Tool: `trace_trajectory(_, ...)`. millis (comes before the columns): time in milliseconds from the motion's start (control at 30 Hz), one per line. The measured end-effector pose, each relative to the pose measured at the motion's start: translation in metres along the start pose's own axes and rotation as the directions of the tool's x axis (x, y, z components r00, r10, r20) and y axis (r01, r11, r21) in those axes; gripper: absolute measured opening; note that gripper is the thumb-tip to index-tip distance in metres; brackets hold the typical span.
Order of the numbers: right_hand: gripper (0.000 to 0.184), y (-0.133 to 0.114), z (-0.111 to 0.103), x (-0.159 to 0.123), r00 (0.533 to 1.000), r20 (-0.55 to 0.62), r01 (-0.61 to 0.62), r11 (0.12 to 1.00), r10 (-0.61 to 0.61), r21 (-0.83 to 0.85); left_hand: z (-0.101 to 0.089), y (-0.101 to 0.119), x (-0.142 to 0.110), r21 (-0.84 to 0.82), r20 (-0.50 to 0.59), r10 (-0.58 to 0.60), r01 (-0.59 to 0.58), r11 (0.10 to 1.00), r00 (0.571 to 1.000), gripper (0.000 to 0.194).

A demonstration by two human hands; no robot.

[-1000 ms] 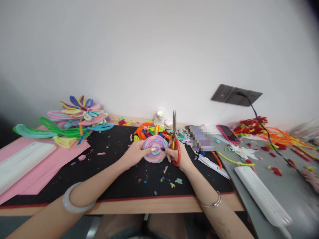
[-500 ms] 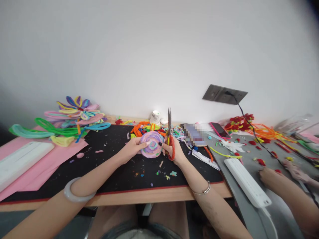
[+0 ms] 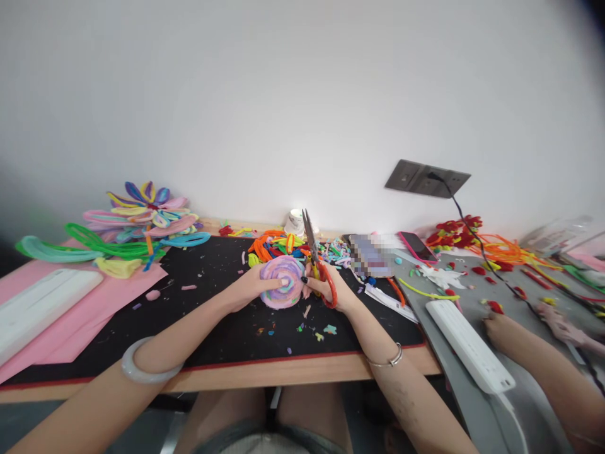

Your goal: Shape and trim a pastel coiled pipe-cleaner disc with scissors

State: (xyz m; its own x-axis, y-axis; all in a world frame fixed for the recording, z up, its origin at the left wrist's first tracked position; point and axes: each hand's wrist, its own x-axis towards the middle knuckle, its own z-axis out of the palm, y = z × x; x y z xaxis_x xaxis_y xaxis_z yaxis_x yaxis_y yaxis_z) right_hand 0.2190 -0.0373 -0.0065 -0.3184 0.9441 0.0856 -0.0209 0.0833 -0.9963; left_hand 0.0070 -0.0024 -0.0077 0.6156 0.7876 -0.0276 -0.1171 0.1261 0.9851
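The grip of the left hand (image 3: 250, 289) is closed on a pastel spiral disc (image 3: 282, 296) over the black mat (image 3: 203, 328). The right hand (image 3: 344, 291) grips red-handled scissors (image 3: 312, 241), blades towards the wall (image 3: 265, 113), its thumb at the disc's right edge.

The left hand (image 3: 249, 285) holds a pastel spiral disc (image 3: 286, 296) over the black mat (image 3: 227, 340). Just beside it, the right hand (image 3: 341, 291) carries red-handled scissors (image 3: 321, 267), blades upward

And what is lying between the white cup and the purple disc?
In the head view, a pile of colourful fuzzy strips lies between the cup and the disc.
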Motion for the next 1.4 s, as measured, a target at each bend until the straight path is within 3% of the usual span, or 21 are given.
trace_trajectory(133, 0.035, 0.0, 0.002, 0.002, 0.991, -0.131, -0.022, 0.996, 0.011, -0.088, -0.002, -0.002, 0.002, -0.052, -0.067, -0.031, 0.028, 0.998, 0.997, 0.037)
trace_trajectory(233, 0.028, 0.002, -0.002, 0.005, 0.935, -0.345, -0.004, 0.966, -0.088, -0.258, -0.002, -0.001, 0.003, -0.153, -0.183, -0.058, 0.03, 0.988, 0.981, 0.04)
trace_trajectory(333, 0.025, 0.0, -0.007, 0.004, 0.882, -0.439, -0.055, 0.89, -0.169, -0.453, -0.001, 0.003, 0.003, -0.247, -0.291, -0.05, -0.025, 0.969, 0.955, 0.041)
trace_trajectory(400, 0.025, -0.004, -0.006, 0.002, 0.885, -0.432, -0.133, 0.791, -0.177, -0.597, 0.0, 0.005, 0.004, -0.285, -0.343, -0.046, -0.057, 0.957, 0.938, 0.039)
trace_trajectory(500, 0.024, -0.013, 0.002, -0.003, 0.905, -0.393, -0.239, 0.57, -0.162, -0.786, 0.002, 0.007, 0.004, -0.335, -0.38, -0.036, -0.101, 0.937, 0.924, 0.036)
trace_trajectory(633, 0.032, -0.017, 0.015, -0.005, 0.926, -0.355, -0.309, 0.279, -0.131, -0.909, 0.003, 0.009, 0.003, -0.409, -0.376, -0.022, -0.144, 0.901, 0.926, 0.034)
trace_trajectory(800, 0.036, -0.011, 0.023, -0.004, 0.939, -0.311, -0.296, 0.118, -0.149, -0.948, 0.003, 0.01, 0.003, -0.456, -0.331, -0.018, -0.143, 0.878, 0.943, 0.027)
trace_trajectory(1000, 0.034, -0.006, 0.03, -0.004, 0.932, -0.334, -0.33, 0.052, -0.14, -0.943, 0.001, 0.003, 0.004, -0.481, -0.266, 0.012, -0.144, 0.865, 0.964, 0.026)
trace_trajectory(1400, 0.038, -0.007, 0.043, -0.005, 0.914, -0.386, -0.379, 0.075, -0.128, -0.922, 0.007, 0.003, 0.003, -0.519, -0.287, 0.013, -0.167, 0.839, 0.958, 0.024)
